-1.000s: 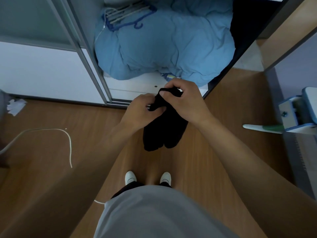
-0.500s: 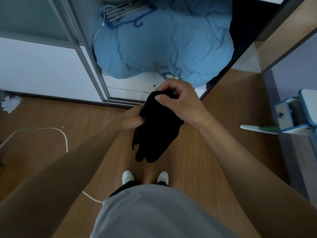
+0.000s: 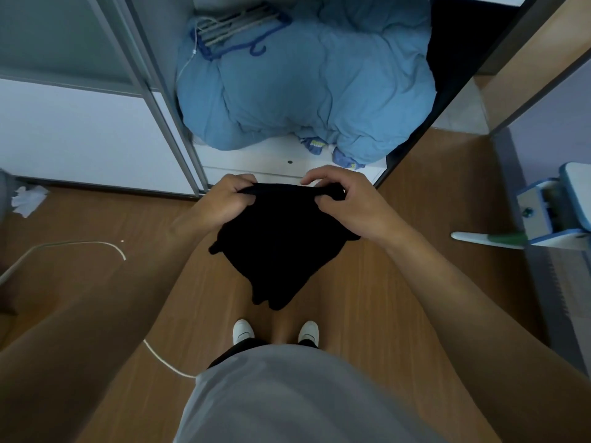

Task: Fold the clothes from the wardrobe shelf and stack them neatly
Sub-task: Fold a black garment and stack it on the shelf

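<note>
While we face the open wardrobe in the head view, the white shelf edge point(image 3: 256, 161) sits just beyond our knuckles, the sliding door frame point(image 3: 166, 107) runs up on the left, and wood floor point(image 3: 399, 298) lies open on both sides of our forearms and down to our white shoes point(image 3: 243, 329). Floor clutter: a white cable point(image 3: 80, 244) and crumpled tissue point(image 3: 27, 199) far left, a blue-white appliance point(image 3: 543, 212) far right, all well apart from the hands. A blue duvet point(image 3: 303, 91) fills the shelf, with hangers point(image 3: 230, 25) on top. Versus half a second ago, our hands have separated and the bunched cloth is now stretched wide between them. Left hand point(image 3: 224, 203) grips one top corner of the black garment point(image 3: 275, 251), and right hand point(image 3: 348, 203) pinches the other, fingers curled. It hangs in mid-air above the floor, in front of the shelf: top edge taut, body tapering to an uneven lower end, too dark to see seams.
</note>
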